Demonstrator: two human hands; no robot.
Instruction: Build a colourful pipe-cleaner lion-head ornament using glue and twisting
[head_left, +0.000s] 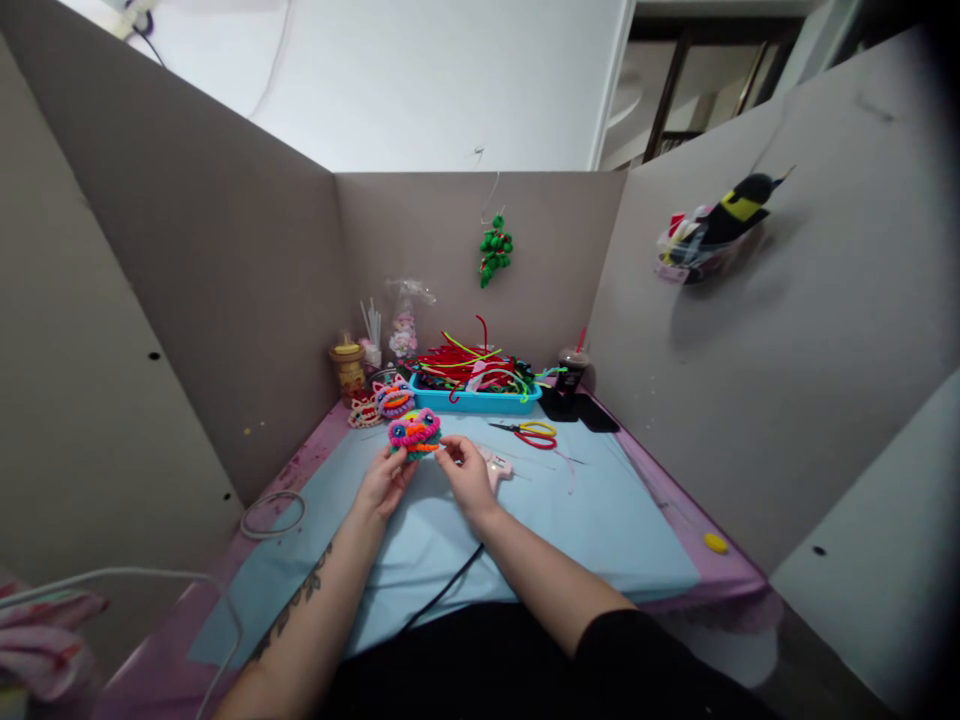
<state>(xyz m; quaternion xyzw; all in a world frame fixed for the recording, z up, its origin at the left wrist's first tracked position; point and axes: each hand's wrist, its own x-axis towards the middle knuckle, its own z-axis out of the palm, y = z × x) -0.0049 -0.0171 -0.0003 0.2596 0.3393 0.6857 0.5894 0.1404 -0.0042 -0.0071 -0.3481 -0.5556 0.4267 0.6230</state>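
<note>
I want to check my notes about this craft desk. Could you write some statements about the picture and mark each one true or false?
1. The left hand and the right hand both hold the fuzzy toy. True.
2. The scissors lie to the left of the toy. False: they lie to its right.
3. The blue tray holds pipe cleaners. True.
4. The green ornament lies flat on the table. False: it hangs on the back wall.
5. A small yellow thing lies near the table's right edge. True.
</note>
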